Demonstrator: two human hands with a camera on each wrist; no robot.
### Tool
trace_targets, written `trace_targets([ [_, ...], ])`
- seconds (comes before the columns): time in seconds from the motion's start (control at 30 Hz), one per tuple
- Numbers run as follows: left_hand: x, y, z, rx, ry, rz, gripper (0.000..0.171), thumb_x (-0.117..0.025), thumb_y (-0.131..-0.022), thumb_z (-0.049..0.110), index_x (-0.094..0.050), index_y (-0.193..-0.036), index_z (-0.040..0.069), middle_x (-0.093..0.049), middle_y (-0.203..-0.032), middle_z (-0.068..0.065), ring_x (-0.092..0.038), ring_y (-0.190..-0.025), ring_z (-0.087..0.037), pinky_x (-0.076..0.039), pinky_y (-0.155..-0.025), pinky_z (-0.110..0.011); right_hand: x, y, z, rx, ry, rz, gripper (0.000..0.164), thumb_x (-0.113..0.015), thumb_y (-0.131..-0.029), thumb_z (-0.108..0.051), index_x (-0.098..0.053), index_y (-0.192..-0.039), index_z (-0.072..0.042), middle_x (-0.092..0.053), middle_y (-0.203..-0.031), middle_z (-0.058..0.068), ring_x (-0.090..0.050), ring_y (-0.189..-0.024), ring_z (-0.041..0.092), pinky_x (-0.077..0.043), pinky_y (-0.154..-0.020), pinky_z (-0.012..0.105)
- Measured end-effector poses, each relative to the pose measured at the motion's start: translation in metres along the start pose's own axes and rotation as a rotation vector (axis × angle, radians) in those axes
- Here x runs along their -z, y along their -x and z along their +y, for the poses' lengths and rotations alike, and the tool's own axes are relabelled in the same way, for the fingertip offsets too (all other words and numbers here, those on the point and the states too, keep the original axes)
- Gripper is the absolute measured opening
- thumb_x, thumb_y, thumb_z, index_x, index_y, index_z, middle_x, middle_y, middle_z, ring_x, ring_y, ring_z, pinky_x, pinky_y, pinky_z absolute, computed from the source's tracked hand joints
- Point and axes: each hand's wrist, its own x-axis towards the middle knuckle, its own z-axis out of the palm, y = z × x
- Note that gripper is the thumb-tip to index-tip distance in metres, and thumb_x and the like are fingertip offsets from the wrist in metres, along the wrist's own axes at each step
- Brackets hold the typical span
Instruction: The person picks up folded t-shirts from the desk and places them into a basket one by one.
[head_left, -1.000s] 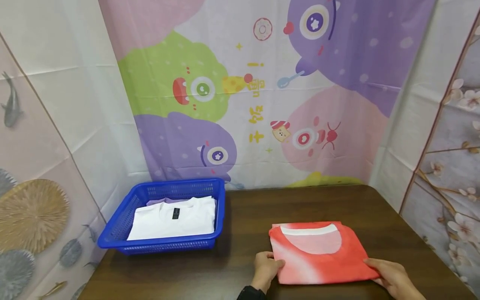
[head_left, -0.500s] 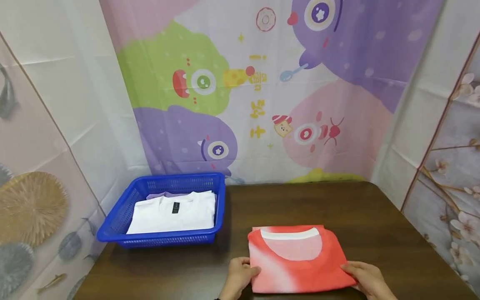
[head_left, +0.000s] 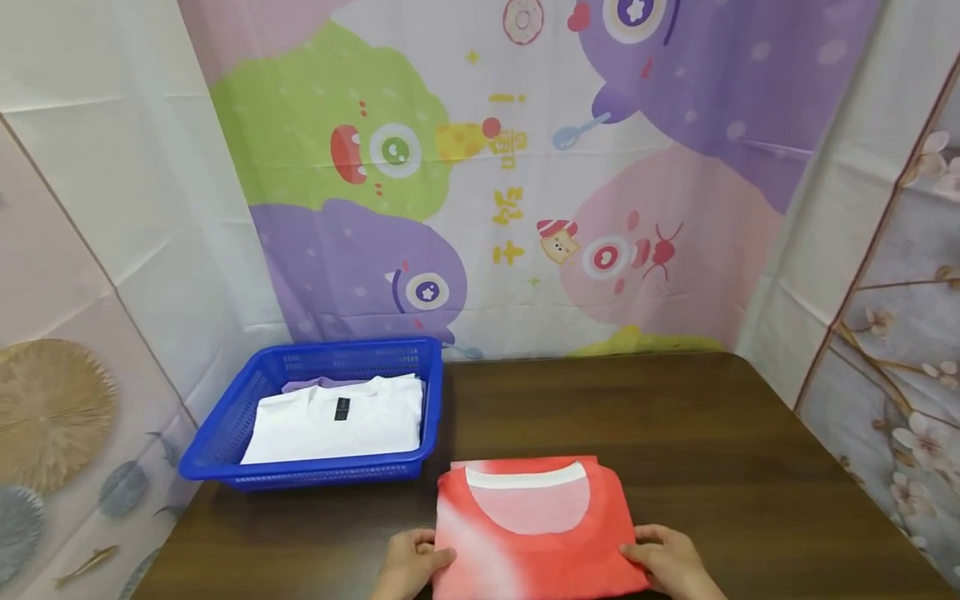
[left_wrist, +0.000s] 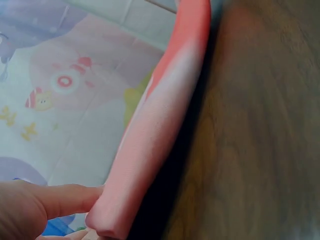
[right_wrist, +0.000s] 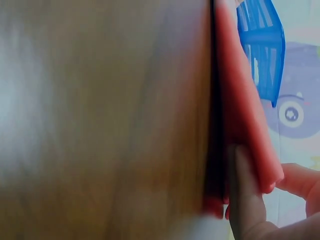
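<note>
A folded red and pink T-shirt (head_left: 540, 533) with a white neckband lies between both hands near the front of the table. My left hand (head_left: 411, 562) pinches its left edge, thumb on top and fingers beneath. On the opposite side my right hand (head_left: 667, 560) pinches the right edge the same way. In the left wrist view the shirt (left_wrist: 155, 125) appears edge-on, with a dark gap between it and the tabletop. The right wrist view shows the shirt's red fold (right_wrist: 245, 100) between thumb and fingers, also a little off the table.
At the table's back left stands a blue plastic basket (head_left: 311, 472). It holds a folded white T-shirt (head_left: 337, 425) with a black label, and purple cloth (head_left: 318, 383) behind it. The brown wooden table (head_left: 720, 450) ends at a cartoon-printed curtain (head_left: 510, 308).
Both hands have carried the folded red T-shirt leftward and toward the front edge, keeping their grip on its sides. The basket stays put; the head view has shifted slightly.
</note>
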Motion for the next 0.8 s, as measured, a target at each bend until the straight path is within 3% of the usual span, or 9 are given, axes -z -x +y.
trace_targets([
  [0.1, 0.008, 0.002, -0.002, 0.042, -0.028, -0.003, 0.036, -0.070, -0.083, 0.008, -0.061, -0.106, -0.019, -0.071, -0.074, -0.009, -0.060, -0.063, -0.007, -0.055, -0.062, -0.027, -0.006, 0.002, -0.002, -0.008, 0.014, -0.017, 0.043, -0.065, -0.086, -0.004, -0.049, -0.117, 0.021, -0.072, -0.088, 0.018, -0.070, -0.071, 0.021, -0.059, -0.065, 0.037],
  [0.2, 0.011, 0.001, -0.002, 0.060, -0.019, -0.008, 0.038, -0.070, -0.083, 0.008, -0.060, -0.107, -0.019, -0.072, -0.077, -0.013, -0.062, -0.065, -0.009, -0.056, -0.063, -0.028, -0.009, 0.000, -0.008, -0.050, 0.001, -0.048, 0.046, -0.062, -0.089, -0.006, -0.046, -0.121, 0.022, -0.069, -0.095, 0.022, -0.070, -0.076, 0.022, -0.059, -0.069, 0.039],
  [0.37, 0.010, -0.005, 0.002, 0.077, 0.043, -0.004, 0.043, -0.069, -0.083, 0.011, -0.059, -0.110, -0.020, -0.072, -0.090, -0.022, -0.067, -0.075, -0.017, -0.059, -0.072, -0.037, -0.008, -0.008, -0.019, -0.106, -0.068, -0.111, 0.039, -0.061, -0.090, -0.011, -0.055, -0.116, 0.016, -0.071, -0.091, 0.012, -0.069, -0.077, 0.016, -0.059, -0.073, 0.038],
  [0.47, 0.009, -0.011, 0.004, 0.088, 0.059, -0.007, 0.045, -0.068, -0.083, 0.014, -0.059, -0.111, -0.019, -0.072, -0.094, -0.022, -0.067, -0.079, -0.019, -0.058, -0.075, -0.040, -0.006, -0.014, -0.020, -0.085, -0.119, -0.151, 0.032, -0.062, -0.088, -0.011, -0.060, -0.108, 0.013, -0.071, -0.080, 0.003, -0.068, -0.073, 0.012, -0.059, -0.071, 0.035],
  [0.7, 0.007, -0.029, 0.012, 0.100, 0.037, 0.007, 0.042, -0.067, -0.082, 0.017, -0.062, -0.106, -0.018, -0.070, -0.092, -0.019, -0.062, -0.076, -0.016, -0.057, -0.074, -0.035, -0.008, -0.030, -0.025, -0.112, -0.264, -0.175, 0.044, -0.063, -0.083, -0.006, -0.050, -0.116, 0.020, -0.068, -0.075, 0.001, -0.067, -0.072, 0.013, -0.058, -0.071, 0.034],
  [0.8, 0.005, -0.038, 0.016, 0.133, 0.048, 0.019, 0.042, -0.066, -0.081, 0.016, -0.062, -0.104, -0.018, -0.069, -0.093, -0.020, -0.061, -0.077, -0.019, -0.057, -0.079, -0.040, -0.009, -0.037, -0.026, -0.116, -0.301, -0.193, 0.044, -0.062, -0.083, -0.006, -0.048, -0.116, 0.020, -0.067, -0.075, 0.000, -0.067, -0.072, 0.013, -0.059, -0.072, 0.035],
])
